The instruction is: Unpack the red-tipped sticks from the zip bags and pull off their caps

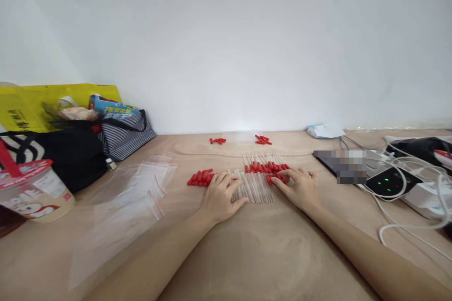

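Note:
A row of thin clear tubes (254, 189) lies side by side on the table in front of me. My left hand (223, 195) rests over the row's left end, fingers spread and thumb apart. Red rubber bulbs (200, 178) lie in a pile just left of it. My right hand (298, 187) is at the right end, thumb and index finger closed around a red rubber bulb (270, 179); its other fingers partly hide more bulbs. Behind the tubes lies another line of red bulbs (263, 167), with more clear tubes (263, 156) beyond.
Near the wall lie two small groups of red pieces (218, 140) beside a clear bag (247, 138). Clear zip bags (123, 202) spread out leftwards. A drink cup (42, 193) and bags (123, 134) stand far left. White cables (388, 218) and a black device (390, 182) lie right.

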`<act>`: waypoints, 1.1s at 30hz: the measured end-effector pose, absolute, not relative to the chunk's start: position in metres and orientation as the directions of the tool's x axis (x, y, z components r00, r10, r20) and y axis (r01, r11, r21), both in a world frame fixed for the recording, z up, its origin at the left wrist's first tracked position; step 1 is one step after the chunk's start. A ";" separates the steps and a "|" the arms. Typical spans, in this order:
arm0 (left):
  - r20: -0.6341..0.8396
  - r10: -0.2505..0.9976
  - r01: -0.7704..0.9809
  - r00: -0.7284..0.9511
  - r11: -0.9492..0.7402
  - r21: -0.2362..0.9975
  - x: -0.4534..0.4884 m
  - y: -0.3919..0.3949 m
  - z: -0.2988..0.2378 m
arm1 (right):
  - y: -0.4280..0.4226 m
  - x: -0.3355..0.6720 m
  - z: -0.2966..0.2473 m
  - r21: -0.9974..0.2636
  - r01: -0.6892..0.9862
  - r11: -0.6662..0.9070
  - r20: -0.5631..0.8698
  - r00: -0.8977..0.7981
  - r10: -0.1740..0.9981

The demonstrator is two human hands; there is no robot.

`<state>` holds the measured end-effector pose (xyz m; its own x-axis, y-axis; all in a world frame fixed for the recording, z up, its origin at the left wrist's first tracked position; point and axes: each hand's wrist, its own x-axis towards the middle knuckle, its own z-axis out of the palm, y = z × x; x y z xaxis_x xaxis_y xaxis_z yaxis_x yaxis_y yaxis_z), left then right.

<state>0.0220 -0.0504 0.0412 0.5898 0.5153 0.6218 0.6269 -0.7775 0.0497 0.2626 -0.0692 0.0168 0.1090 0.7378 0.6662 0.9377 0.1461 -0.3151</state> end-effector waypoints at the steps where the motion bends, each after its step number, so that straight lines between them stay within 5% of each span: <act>1: 0.627 0.511 0.625 0.588 -0.779 0.049 0.022 -0.050 0.041 | -0.069 0.262 0.017 -0.321 0.936 0.143 0.666 0.115 0.737; 8: 0.623 0.536 0.615 0.571 -0.781 0.108 0.014 -0.057 0.040 | -0.065 0.263 0.023 -0.377 0.921 0.095 0.635 0.182 0.751; 24: 0.593 0.564 0.593 0.575 -0.786 0.174 -0.002 -0.067 0.041 | -0.032 0.261 0.036 -0.162 0.987 -0.012 0.481 0.089 0.872; 33: 0.600 0.563 0.602 0.569 -0.782 0.163 -0.003 -0.066 0.040 | -0.045 0.256 0.043 -0.452 0.885 0.108 0.672 0.259 0.694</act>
<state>-0.0028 -0.0662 0.0397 0.5689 0.5629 0.5996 0.6016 -0.7820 0.1633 0.2557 -0.0448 0.0435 0.2591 0.6937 0.6721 0.8853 0.1077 -0.4524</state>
